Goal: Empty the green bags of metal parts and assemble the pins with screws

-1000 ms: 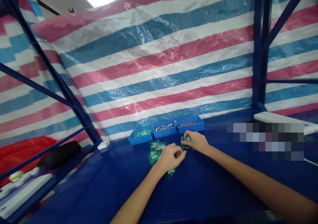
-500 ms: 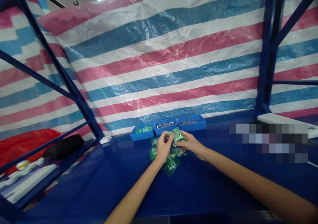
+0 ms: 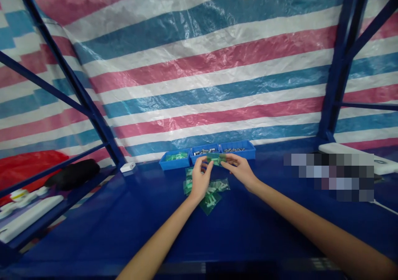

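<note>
Between my two hands is a small green plastic bag [image 3: 215, 160] with light-coloured pieces showing through it. My left hand [image 3: 200, 179] pinches its left side, and my right hand [image 3: 241, 169] pinches its right side. Below the hands, several similar green bags [image 3: 209, 200] lie overlapping on the blue table [image 3: 149, 222], with pale parts inside. Part of that pile is hidden by my left hand. Just beyond stand a blue bin of green bags [image 3: 175, 162], a middle blue bin [image 3: 195, 159] of small metal parts and a right blue bin [image 3: 247, 151] of small metal pieces.
A small white box [image 3: 127, 167] sits at the table's back left. To the right lies a white device [image 3: 351, 155] beside a blurred-out patch. Blue frame posts [image 3: 337, 64] rise at both sides before a striped sheet. A black pouch [image 3: 74, 175] lies on the left.
The bag between my hands has been turned and now looks flatter and stretched sideways. My hands have moved slightly farther apart, and the camera view has tilted down a little.
</note>
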The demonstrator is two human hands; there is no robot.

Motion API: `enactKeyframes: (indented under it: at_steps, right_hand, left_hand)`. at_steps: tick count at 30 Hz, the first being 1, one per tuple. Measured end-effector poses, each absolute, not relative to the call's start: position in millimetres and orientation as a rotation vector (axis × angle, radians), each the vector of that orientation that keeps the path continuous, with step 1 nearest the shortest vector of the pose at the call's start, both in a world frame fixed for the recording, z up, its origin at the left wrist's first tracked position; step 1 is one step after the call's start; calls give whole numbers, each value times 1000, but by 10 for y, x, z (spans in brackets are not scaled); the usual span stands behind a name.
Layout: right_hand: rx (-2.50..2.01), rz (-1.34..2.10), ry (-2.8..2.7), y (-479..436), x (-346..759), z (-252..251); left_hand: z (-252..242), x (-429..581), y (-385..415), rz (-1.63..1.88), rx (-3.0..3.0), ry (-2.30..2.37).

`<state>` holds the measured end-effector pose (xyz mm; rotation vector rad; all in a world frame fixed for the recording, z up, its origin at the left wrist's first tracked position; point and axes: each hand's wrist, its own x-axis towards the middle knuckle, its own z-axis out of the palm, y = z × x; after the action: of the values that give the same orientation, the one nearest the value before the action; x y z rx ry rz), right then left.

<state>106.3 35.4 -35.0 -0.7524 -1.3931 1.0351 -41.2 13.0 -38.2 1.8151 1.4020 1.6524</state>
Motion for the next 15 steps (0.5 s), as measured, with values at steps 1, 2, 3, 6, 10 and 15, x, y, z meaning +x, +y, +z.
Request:
enactKeyframes:
  at_steps: [1, 2, 3, 6, 10, 15]
  right_hand:
    - [-746, 964, -1445, 358, 1064, -366]
    - [-744, 895, -1490, 364, 1067, -379]
    - [-744, 834, -1530, 370, 1075, -391]
    - [-753, 683, -1594, 387, 1119, -404]
    - [-747, 534, -1613, 399, 1175, -389]
    - [-734, 622, -1569, 374, 1127, -411]
  left_hand:
    - [-378, -417, 133, 1666, 1855, 1387]
    - [-375, -423, 135, 1680, 1897, 1370]
    - [-371, -428, 137, 1694, 1937, 1356]
    - [-361, -438, 132, 1714, 2058, 1330]
    - [-339, -434, 96, 1692, 2209, 1300]
    - [-317, -415, 63, 1673, 2239, 1331]
